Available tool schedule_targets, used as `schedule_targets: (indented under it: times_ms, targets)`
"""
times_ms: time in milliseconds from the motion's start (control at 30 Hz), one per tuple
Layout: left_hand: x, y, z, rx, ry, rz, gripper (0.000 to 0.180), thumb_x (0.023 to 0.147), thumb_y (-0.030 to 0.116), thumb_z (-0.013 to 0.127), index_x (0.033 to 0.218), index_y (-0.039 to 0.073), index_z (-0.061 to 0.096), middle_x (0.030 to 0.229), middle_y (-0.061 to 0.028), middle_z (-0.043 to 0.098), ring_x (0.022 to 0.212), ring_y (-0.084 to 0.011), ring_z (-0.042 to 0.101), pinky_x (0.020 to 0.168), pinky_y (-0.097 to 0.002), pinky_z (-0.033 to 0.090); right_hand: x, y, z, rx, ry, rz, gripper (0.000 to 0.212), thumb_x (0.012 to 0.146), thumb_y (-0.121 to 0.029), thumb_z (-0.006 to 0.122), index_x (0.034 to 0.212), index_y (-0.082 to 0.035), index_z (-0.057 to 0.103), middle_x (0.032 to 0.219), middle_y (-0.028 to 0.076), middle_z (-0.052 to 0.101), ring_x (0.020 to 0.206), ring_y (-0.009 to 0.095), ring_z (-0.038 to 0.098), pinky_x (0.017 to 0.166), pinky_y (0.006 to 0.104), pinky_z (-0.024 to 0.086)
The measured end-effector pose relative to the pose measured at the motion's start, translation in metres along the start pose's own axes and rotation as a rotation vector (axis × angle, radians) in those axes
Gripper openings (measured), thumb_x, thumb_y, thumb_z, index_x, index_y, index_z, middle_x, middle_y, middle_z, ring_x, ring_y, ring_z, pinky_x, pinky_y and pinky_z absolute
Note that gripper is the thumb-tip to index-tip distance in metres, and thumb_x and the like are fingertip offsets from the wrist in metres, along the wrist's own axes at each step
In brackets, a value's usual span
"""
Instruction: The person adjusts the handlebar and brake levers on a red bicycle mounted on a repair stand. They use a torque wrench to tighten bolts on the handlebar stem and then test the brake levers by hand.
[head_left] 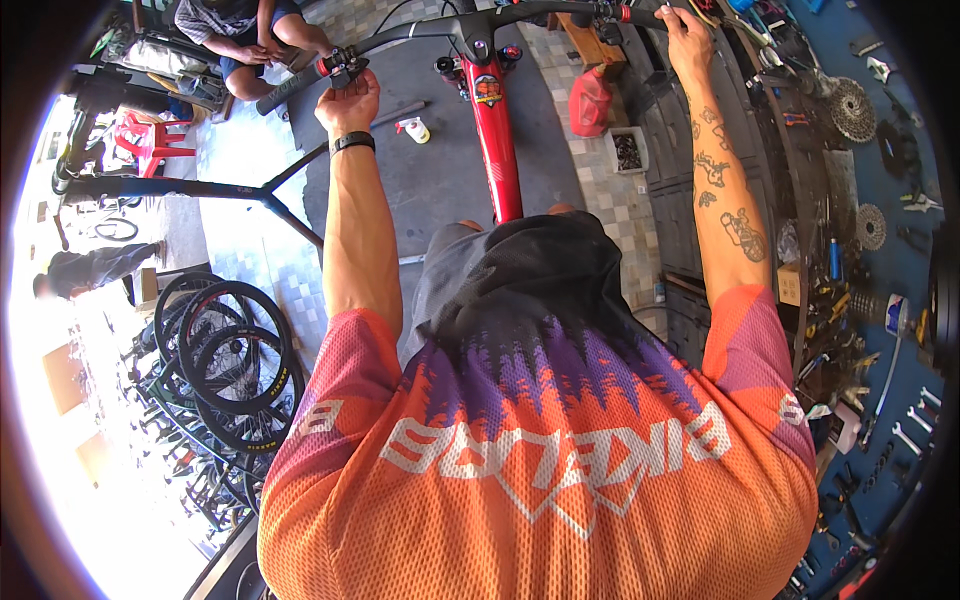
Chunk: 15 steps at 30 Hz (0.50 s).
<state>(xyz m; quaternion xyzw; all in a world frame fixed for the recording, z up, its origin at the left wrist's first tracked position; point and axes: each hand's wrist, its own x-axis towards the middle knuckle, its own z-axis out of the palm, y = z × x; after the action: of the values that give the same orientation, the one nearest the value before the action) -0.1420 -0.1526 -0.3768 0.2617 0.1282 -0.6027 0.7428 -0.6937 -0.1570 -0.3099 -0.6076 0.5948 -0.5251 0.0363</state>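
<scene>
A black handlebar (410, 35) crosses the top of the head view, above a glossy red bicycle frame tube (495, 145). My left hand (350, 100), a dark band at its wrist, is closed with curled fingers against the handlebar control (345, 66), just inboard of the left grip (285, 90). At the other end, my right hand (688, 42) closes thumb and fingers at the outer end of the right grip (645, 16). That grip has a red collar. Part of each hand's hold is hidden.
Under the bike lies a dark mat, with a spray bottle (413, 130) on it. A red container (590, 103) and a parts bin (627, 150) stand right. Tools and cassettes (851, 110) line the right wall. Left are wheels (235, 345), a red chair (150, 145) and a seated person (255, 40).
</scene>
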Motion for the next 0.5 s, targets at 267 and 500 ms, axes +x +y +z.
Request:
schedule_targets:
  times_ms: [267,500]
  targets:
    - [0.000,0.001,-0.004,0.016,-0.036,0.000,0.039,0.100,0.024,0.038,0.125,0.003,0.060,0.124,-0.0127,0.065,0.116,-0.0301,0.063,0.094,-0.0520,0.051,-0.001,-0.003,-0.004,-0.020,-0.004,-0.013,0.032,0.104,-0.030,0.064,0.096,-0.001,0.073,0.089,0.016,0.071,0.085,0.030,0.069,0.079,0.0393,0.052]
    - [-0.010,-0.006,0.000,0.040,-0.001,0.002,0.040,0.101,0.026,0.036,0.125,0.005,0.059,0.125,-0.0116,0.066,0.122,-0.0318,0.060,0.100,-0.0522,0.046,0.003,0.014,-0.007,-0.051,-0.107,0.078,0.038,0.103,-0.047,0.063,0.105,-0.013,0.079,0.100,0.006,0.077,0.094,0.022,0.070,0.088,0.0359,0.052]
